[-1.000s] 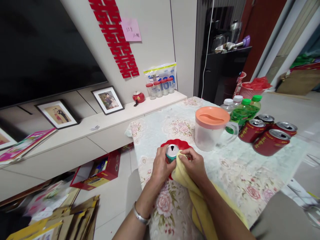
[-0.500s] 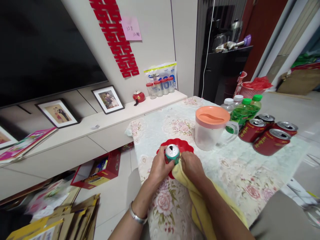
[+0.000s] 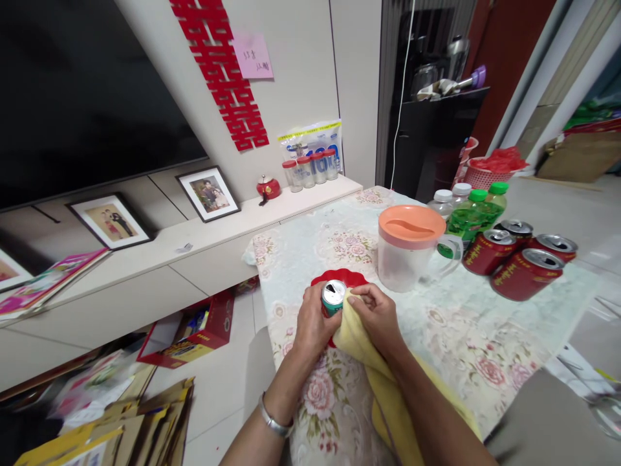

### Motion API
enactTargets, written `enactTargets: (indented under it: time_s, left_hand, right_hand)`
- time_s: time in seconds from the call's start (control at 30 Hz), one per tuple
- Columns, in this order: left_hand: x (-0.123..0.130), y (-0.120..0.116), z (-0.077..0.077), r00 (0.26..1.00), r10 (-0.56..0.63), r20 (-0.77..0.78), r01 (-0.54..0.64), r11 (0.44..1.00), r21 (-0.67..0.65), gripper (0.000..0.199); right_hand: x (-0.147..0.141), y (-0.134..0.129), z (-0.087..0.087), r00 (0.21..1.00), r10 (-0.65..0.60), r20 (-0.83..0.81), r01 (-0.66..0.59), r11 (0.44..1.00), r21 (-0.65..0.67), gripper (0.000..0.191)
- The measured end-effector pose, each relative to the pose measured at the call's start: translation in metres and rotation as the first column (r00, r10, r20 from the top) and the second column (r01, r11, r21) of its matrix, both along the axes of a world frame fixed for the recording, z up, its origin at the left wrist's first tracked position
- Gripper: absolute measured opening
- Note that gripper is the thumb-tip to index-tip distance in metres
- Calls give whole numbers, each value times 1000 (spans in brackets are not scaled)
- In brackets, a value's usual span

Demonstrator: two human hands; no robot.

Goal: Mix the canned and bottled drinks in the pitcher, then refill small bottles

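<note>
My left grip (image 3: 311, 321) is clamped on the can (image 3: 334, 293), fingers round its left side, thumb across the near side. My right grip (image 3: 379, 314) is pinched together on the yellow cloth (image 3: 353, 329), just at the can's right side. Can sits between the two grips, opened top facing up, over the scalloped red dish (image 3: 356, 278) on the tabletop (image 3: 310, 243). Can't tell if its base touches the dish. Can's lower body and most of the dish hidden by hands and cloth. Cloth runs under my right forearm, lower end cut off by the frame. Beyond, orange-lidded pitcher (image 3: 402, 264) partly covers the bottles (image 3: 478, 217); right of it, red cans (image 3: 526, 277), rear one mostly hidden
</note>
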State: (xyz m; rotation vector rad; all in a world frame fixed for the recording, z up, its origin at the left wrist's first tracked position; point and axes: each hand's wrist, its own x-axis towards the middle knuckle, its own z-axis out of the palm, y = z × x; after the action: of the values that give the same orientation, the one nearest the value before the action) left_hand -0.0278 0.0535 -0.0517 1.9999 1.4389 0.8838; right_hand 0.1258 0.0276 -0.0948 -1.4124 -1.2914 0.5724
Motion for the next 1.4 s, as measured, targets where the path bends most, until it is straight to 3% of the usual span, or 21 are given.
enactTargets:
  time_s: [0.17, 0.33, 0.57, 0.73, 0.83, 0.93, 1.13, 1.3, 1.4]
  left_hand:
    - [-2, -3, 6, 997, -25, 72, 35, 990, -138, 48]
    - [-11, -1, 8, 993, -89, 82, 105, 972, -211, 51]
    - [-10, -2, 11, 999, -23, -41, 15, 982, -190, 46]
    - [-6, 2, 5, 995, 22, -97, -29, 997, -66, 56]
    - [-6, 3, 0, 995, -18, -97, 16, 1000, -21, 73]
    - [-6, 3, -2, 996, -28, -90, 24, 999, -45, 71]
    - [-9, 4, -2, 998, -70, -3, 70, 997, -29, 61]
    - [-18, 7, -2, 990, -136, 36, 139, 983, -123, 68]
    - [-20, 6, 1, 989, -145, 1, 144, 983, -113, 66]
  right_hand:
    - [4, 6, -7, 994, -47, 102, 45, 999, 28, 18]
    - [5, 5, -8, 961, 22, 276, -16, 1000, -24, 15]
    - [2, 2, -5, 939, 90, 332, -67, 995, -80, 15]
    - [2, -1, 0, 980, 63, 187, -60, 998, -20, 4]
    - [0, -2, 1, 996, 27, 87, -28, 1000, 13, 17]
    - [-1, 0, -1, 998, -3, 61, -1, 999, 54, 18]
    - [2, 4, -7, 984, -20, 175, 8, 998, 67, 11]
    - [4, 4, -10, 943, 47, 330, -44, 999, -19, 12]
    - [3, 5, -10, 917, 92, 388, -72, 995, -67, 18]
